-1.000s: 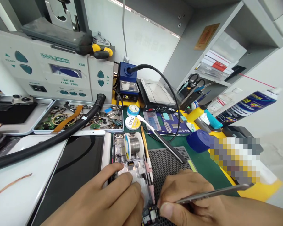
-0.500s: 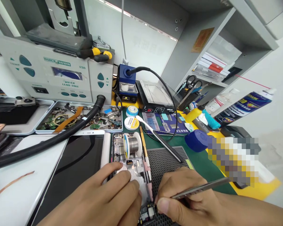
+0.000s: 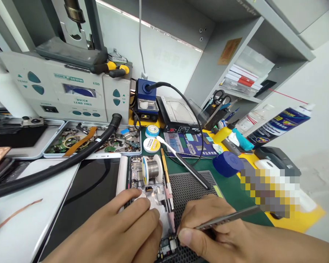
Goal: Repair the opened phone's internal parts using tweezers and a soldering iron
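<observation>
1. Opened phone (image 3: 139, 171): it lies face down on the table with its back cover off and its inner frame and boards exposed. All places below are given from it.
2. Left hand (image 3: 117, 232): the fingers lie close together and flat, pressing on the lower middle of the opened phone and grasping nothing.
3. Right hand (image 3: 211, 228): it is at the lower right corner, thumb and fingers pinching a pair of tweezers (image 3: 230, 217).
4. The tweezers' tips sit at the lower end of the phone, beside a small circuit board (image 3: 168, 248). Whether they grip a part cannot be told.
5. Solder spool (image 3: 152, 168): it stands on the upper part of the phone.
6. Pink-tipped tool (image 3: 166, 179): it lies along the right edge.
7. Black mesh mat (image 3: 193, 186): just right of the phone, partly under the right hand.
8. Dark-screened tablet (image 3: 90, 190): just left, touching the long side.
9. Parts tray (image 3: 50, 152): beyond the phone to the left, filled with boards and flex cables and crossed by a black hose (image 3: 57, 166).
10. Hot-air station (image 3: 63, 91): farther back on the left.
11. Blue cap (image 3: 227, 163): well to the right.
</observation>
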